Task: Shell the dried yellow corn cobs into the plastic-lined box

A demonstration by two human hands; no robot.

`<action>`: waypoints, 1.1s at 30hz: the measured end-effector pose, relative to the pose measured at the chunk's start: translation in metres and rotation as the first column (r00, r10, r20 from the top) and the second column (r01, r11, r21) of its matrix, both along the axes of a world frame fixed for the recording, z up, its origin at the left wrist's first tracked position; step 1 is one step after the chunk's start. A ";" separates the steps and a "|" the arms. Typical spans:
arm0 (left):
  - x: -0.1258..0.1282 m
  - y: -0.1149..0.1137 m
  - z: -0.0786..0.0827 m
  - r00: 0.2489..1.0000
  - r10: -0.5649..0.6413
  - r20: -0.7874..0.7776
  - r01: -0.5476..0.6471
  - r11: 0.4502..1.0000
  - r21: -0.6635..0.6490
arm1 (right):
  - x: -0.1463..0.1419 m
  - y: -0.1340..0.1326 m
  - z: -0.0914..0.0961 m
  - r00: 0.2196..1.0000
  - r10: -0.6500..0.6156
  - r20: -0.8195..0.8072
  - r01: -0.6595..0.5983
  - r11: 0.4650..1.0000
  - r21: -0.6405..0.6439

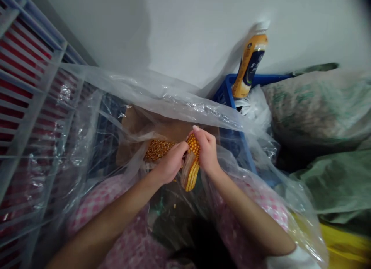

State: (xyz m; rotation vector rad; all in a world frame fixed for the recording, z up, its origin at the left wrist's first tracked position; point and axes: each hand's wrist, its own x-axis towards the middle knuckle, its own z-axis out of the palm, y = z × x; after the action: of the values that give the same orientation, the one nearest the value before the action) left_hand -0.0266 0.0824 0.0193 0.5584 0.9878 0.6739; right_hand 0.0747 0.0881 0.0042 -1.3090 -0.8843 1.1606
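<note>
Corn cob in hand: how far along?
Partway. Done: the corn cob shows a bare strip down one side, and a heap of kernels lies beyond it. In hand: the left hand and right hand grip the cob. Left: kernels still cover its top and lower end.

Short white sleeve [290, 260], pink-checked garment [95, 199], bare forearms [101, 226].

No readable text found, dark label [252, 67] on orange bottle [249, 62] at upper right blurred, green print [301, 94] on woven sack [315, 103] at right illegible
</note>
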 end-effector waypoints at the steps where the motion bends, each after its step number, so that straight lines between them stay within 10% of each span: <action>1: -0.002 0.000 0.000 1.000 0.011 -0.025 -0.011 1.000 -0.008 | -0.001 0.002 0.000 1.000 0.010 -0.025 -0.010 1.000 -0.014; 10: -0.002 0.000 -0.004 0.976 -0.036 -0.214 0.101 0.947 0.305 | 0.000 0.010 0.005 0.970 0.034 -0.240 -0.056 0.995 -0.085; 33: 0.012 -0.025 -0.031 0.963 0.174 -0.207 -0.073 0.904 0.421 | -0.007 0.006 -0.004 0.948 -0.025 -0.316 -0.036 0.982 -0.186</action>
State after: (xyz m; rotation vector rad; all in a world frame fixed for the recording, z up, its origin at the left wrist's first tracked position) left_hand -0.0146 0.0570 -0.0116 0.9717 1.1212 0.9561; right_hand 0.0677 0.0944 -0.0002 -1.2239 -0.5514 1.4402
